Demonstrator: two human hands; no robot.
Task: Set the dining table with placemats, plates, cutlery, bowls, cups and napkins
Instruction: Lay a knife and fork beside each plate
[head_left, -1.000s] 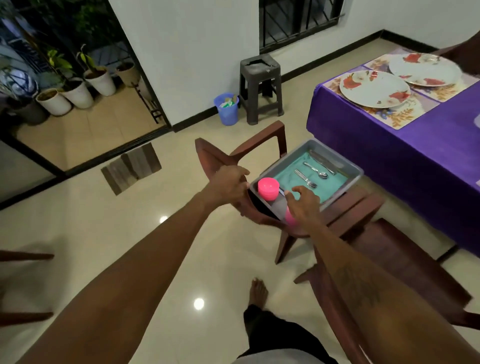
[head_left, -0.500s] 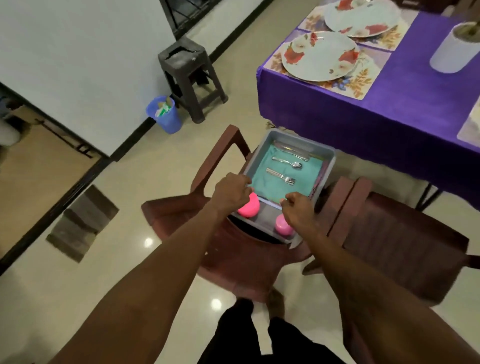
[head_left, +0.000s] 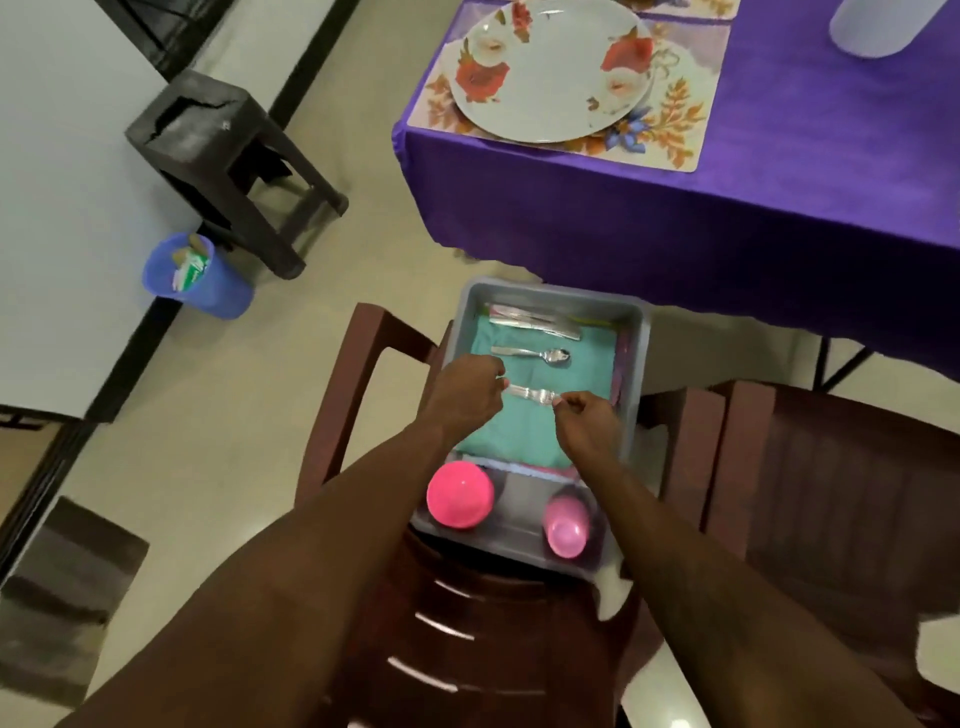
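A grey tray (head_left: 638, 332) sits on a dark red chair (head_left: 363, 364). On its teal cloth (head_left: 498, 436) lie knives (head_left: 535, 322), a spoon (head_left: 532, 354) and forks (head_left: 532, 395). My left hand (head_left: 467, 397) pinches the forks' handle end and my right hand (head_left: 587, 421) pinches the tine end. A pink bowl (head_left: 460, 496) and a pink cup (head_left: 566, 527) lie in the tray's near part. On the purple table (head_left: 753, 208) a flowered plate (head_left: 550, 67) rests on a placemat (head_left: 675, 135).
A second dark red chair (head_left: 831, 493) stands to the right of the first. A black stool (head_left: 218, 145) and a blue bin (head_left: 200, 278) stand by the white wall at the left. A white container (head_left: 883, 26) sits at the table's far right.
Both hands have left the tray's near rim by the pink bowl and cup and reached forward onto the forks. The view has dropped closer over the tray.
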